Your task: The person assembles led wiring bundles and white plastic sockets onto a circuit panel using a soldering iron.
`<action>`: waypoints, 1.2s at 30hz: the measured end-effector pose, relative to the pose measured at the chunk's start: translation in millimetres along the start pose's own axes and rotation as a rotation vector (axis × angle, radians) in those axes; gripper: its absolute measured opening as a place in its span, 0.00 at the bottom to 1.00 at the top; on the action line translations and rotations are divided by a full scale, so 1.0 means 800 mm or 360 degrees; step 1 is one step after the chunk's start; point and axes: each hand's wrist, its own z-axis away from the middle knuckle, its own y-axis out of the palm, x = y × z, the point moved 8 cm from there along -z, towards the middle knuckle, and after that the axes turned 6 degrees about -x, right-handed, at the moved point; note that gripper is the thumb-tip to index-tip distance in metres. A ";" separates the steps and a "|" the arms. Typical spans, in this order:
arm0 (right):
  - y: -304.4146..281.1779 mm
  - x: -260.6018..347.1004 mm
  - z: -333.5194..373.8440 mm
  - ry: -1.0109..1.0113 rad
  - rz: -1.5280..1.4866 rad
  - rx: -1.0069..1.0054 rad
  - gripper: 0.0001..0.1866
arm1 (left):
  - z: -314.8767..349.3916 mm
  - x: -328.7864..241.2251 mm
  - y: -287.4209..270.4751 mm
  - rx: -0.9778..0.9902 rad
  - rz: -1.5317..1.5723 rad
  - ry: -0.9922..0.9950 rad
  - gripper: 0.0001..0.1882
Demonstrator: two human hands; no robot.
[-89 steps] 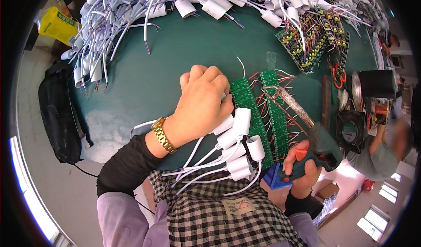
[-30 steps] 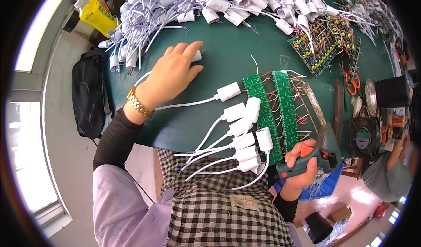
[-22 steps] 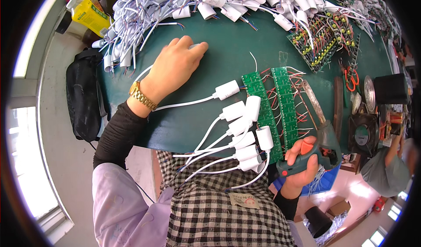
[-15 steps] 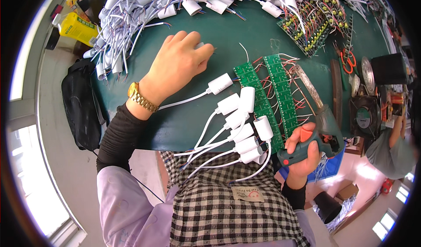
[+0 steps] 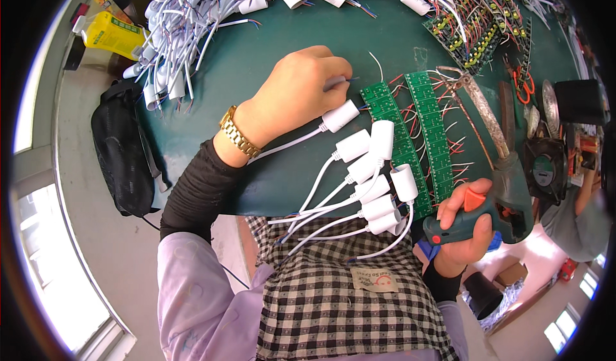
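Observation:
My right hand [image 5: 467,226] is wrapped round a green soldering gun [image 5: 511,184] with an orange trigger. Its worn metal shaft [image 5: 484,108] points away to the far left, above the right-hand board. My left hand [image 5: 301,92] is closed on a small whitish piece [image 5: 335,83] with a dark blue wire tip; its exact kind is mostly hidden by my fingers. Just right of that hand lie two green circuit board strips [image 5: 393,120], [image 5: 428,127] with red and white wires. A white cylindrical connector [image 5: 340,116] meets the left strip by its wires, and several more connectors [image 5: 354,146] lie nearer me.
Heaped white connectors with cables [image 5: 183,34] cover the table's far left. Populated circuit boards [image 5: 471,37] and orange-handled pliers [image 5: 526,88] are at far right, above a small fan [image 5: 544,168]. A black bag [image 5: 122,149] lies left; another person [image 5: 574,226] is at right.
My left hand has moved right, toward the boards, with the whitish piece and its blue tip now showing more. The whole view has shifted somewhat; the soldering gun stays in my right hand.

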 end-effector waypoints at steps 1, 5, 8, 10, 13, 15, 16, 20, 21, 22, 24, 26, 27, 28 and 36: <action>0.000 0.001 -0.001 0.0000 0.0009 0.0000 0.26 | 0.002 0.000 0.000 -0.0006 -0.0038 0.0000 0.07; 0.014 0.007 -0.013 -0.0100 0.0008 0.0141 0.26 | -0.002 0.002 0.000 0.0062 0.0053 -0.0009 0.08; 0.026 0.018 -0.028 -0.0236 0.0103 0.0087 0.26 | 0.002 0.013 0.003 0.0117 0.0172 -0.0246 0.08; 0.038 0.034 -0.035 -0.0345 0.0236 0.0151 0.28 | 0.006 0.016 0.008 -0.0015 0.0199 -0.0165 0.07; 0.055 0.049 -0.039 -0.0430 0.0348 0.0256 0.27 | 0.008 0.014 0.015 -0.0023 0.0177 -0.0208 0.06; 0.056 0.042 -0.036 -0.0401 0.0429 0.0289 0.26 | 0.008 0.014 0.021 0.0094 0.0129 -0.0340 0.05; 0.055 0.034 -0.033 -0.0366 0.0504 0.0315 0.26 | 0.006 0.011 0.023 0.0192 0.0088 -0.0373 0.05; 0.036 -0.011 -0.022 -0.0086 0.0489 0.0289 0.25 | 0.007 0.012 0.030 0.0248 0.0038 -0.0463 0.05; 0.034 -0.013 -0.020 -0.0084 0.0492 0.0289 0.25 | 0.007 0.012 0.031 0.0248 0.0041 -0.0464 0.05; 0.033 -0.022 -0.018 0.0027 0.0473 0.0317 0.25 | 0.007 0.012 0.029 0.0193 0.0039 -0.0445 0.04; 0.033 -0.031 -0.015 0.0235 0.0450 0.0344 0.26 | 0.007 0.014 0.027 0.0137 0.0040 -0.0421 0.04; 0.033 -0.031 -0.013 0.0181 0.0482 0.0352 0.26 | 0.008 0.016 0.028 0.0115 0.0111 -0.0393 0.04; 0.034 -0.030 -0.012 0.0133 0.0509 0.0365 0.25 | 0.007 0.016 0.028 0.0113 0.0112 -0.0391 0.04; 0.033 -0.030 -0.010 0.0131 0.0511 0.0366 0.25 | 0.007 0.016 0.028 0.0104 0.0117 -0.0397 0.04; 0.029 -0.026 -0.007 0.0278 0.0604 0.0366 0.16 | 0.009 0.015 0.029 0.0040 0.0059 -0.0383 0.04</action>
